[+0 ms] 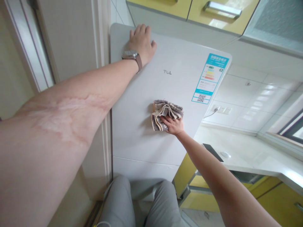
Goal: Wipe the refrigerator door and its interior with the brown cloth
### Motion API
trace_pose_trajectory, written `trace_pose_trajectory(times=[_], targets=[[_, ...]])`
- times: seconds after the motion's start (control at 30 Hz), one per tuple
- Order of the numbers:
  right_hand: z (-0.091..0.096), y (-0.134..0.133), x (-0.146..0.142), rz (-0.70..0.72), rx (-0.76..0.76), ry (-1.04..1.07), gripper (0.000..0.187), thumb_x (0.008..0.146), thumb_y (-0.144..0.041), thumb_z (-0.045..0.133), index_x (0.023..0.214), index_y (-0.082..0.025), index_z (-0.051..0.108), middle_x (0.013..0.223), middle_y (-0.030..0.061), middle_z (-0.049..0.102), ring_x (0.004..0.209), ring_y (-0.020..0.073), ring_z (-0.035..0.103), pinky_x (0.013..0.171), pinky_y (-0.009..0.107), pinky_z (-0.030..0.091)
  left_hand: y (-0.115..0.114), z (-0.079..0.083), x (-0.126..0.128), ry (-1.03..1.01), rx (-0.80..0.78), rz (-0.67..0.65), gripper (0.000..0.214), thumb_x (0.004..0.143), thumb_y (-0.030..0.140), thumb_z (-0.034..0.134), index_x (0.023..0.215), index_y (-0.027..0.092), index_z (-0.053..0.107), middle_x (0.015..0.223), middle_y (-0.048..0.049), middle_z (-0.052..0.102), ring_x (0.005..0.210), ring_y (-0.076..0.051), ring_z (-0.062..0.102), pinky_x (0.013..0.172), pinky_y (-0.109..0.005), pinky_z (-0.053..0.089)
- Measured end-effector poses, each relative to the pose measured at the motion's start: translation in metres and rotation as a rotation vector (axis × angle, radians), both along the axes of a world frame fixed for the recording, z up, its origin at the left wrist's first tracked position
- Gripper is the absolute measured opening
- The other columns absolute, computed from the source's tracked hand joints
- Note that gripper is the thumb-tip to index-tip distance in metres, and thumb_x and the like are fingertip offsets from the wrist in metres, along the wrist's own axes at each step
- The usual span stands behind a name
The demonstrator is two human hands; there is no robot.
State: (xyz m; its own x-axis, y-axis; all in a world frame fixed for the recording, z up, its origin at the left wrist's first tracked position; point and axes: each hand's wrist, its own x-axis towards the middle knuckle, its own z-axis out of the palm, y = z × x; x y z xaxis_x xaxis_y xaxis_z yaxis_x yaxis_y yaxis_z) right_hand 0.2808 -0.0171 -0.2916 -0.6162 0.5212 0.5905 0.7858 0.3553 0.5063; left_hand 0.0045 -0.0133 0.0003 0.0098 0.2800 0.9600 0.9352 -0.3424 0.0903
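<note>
A white fridge door (142, 126) fills the middle of the view. My left hand (141, 41), with a watch on its wrist, rests near the door's top left corner, its fingers curled over the top edge. My right hand (173, 125) presses a crumpled grey and beige cloth (165, 113) against the door's middle, fingers closed on the cloth. A blue energy label (210, 78) is stuck at the door's upper right.
Yellow wall cabinets (196, 11) hang above the fridge. To the right runs a white countertop (251, 154) with a dark phone (213, 152) on it, yellow base cabinets below and a wall socket (221, 109) on the tiles. A white door frame (104, 37) stands to the left.
</note>
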Motion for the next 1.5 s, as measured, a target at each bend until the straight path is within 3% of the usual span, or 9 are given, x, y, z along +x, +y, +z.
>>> trace_pose_trajectory(times=[1.5], targets=[[-0.007,0.009,0.005,0.013,0.044,-0.011,0.066,0.097,-0.06,0.049,0.159,-0.039,0.048,0.148,0.0103,0.062,0.128,0.0378,0.047,0.103,0.057,0.03,0.0,0.001,0.0,0.027,0.002,-0.004,0.043,0.102,0.023,0.046,0.14,0.006,0.054,0.149,-0.0185,0.055,0.14,-0.034,0.044,0.115,-0.057,0.031]])
